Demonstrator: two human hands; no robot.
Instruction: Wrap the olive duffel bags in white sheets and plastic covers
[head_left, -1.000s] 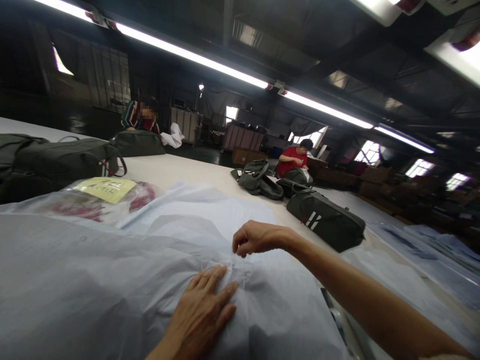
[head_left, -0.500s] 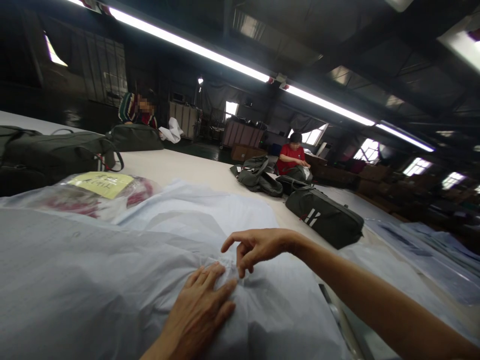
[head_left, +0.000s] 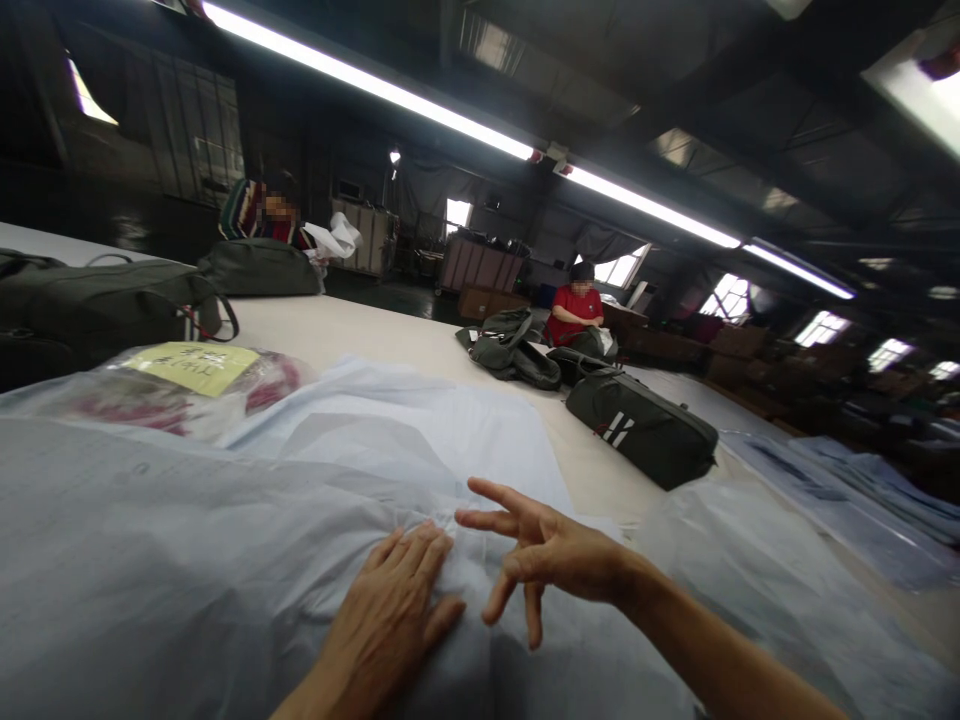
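A large pale, wrinkled plastic wrapping (head_left: pixel 187 560) covers something bulky in the foreground; what lies inside is hidden. My left hand (head_left: pixel 390 610) rests palm down on it, fingers extended and holding nothing. To its right, my right hand (head_left: pixel 536 560) hovers just over the wrapping with its fingers spread and nothing between them. Thin whitish sheets (head_left: pixel 375 420) lie beyond both hands. Behind them at the left is a clear bag with dark red contents (head_left: pixel 135 408) and a yellow handwritten label (head_left: pixel 191 367).
Dark green bags stand at the left (head_left: pixel 97 305) and right (head_left: pixel 645 425) on the pale table (head_left: pixel 360 330). A crumpled dark bag (head_left: pixel 510 350) lies between them. Two people work across the table, one in red (head_left: pixel 574 308), one in stripes (head_left: pixel 238 210). Clear plastic (head_left: pixel 750 560) lies at right.
My right hand has moved down and to the right, and its fingers have spread apart. My left hand stays on the wrapping. The striped-sleeved person's white material has shifted slightly.
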